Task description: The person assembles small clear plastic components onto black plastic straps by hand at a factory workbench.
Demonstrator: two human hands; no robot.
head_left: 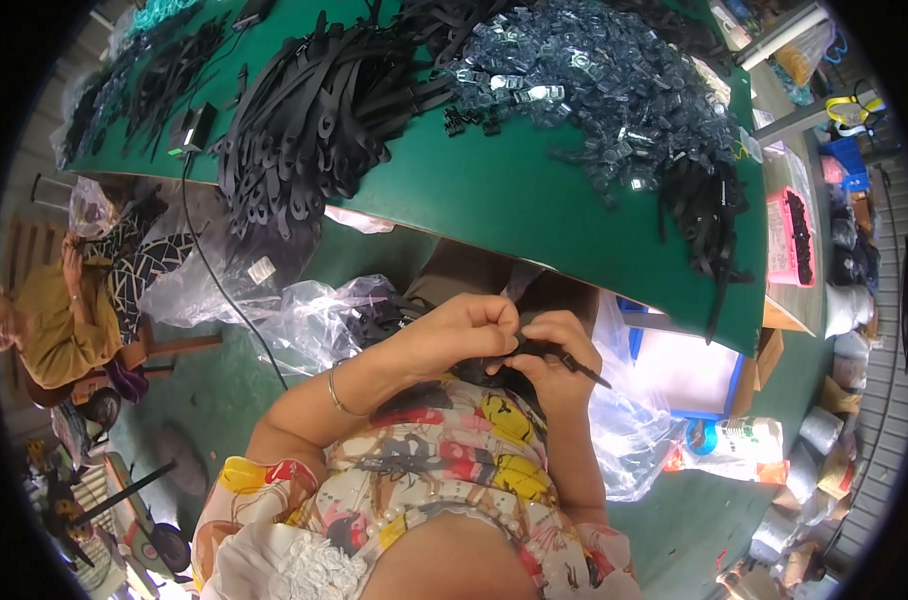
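Note:
Both hands meet in front of my body, just below the near edge of the green table [534,225]. My right hand [566,352] is closed around a thin black strap [588,373], whose free end sticks out to the right. My left hand [479,328] is bent into a pinch beside it, by the strap's other end; its fingers hide whatever is between them. On the tabletop ahead lie a large bunch of black straps [299,125] with looped ends and a heap of small clear plastic pieces [614,85].
Small black parts [471,121] lie beside the heap. More black straps [702,215] hang over the table's right edge. A pink tray [789,238] stands farther right. Clear plastic bags [319,320] lie below the table, and a black cable [214,265] hangs down. Another person [64,330] sits at left.

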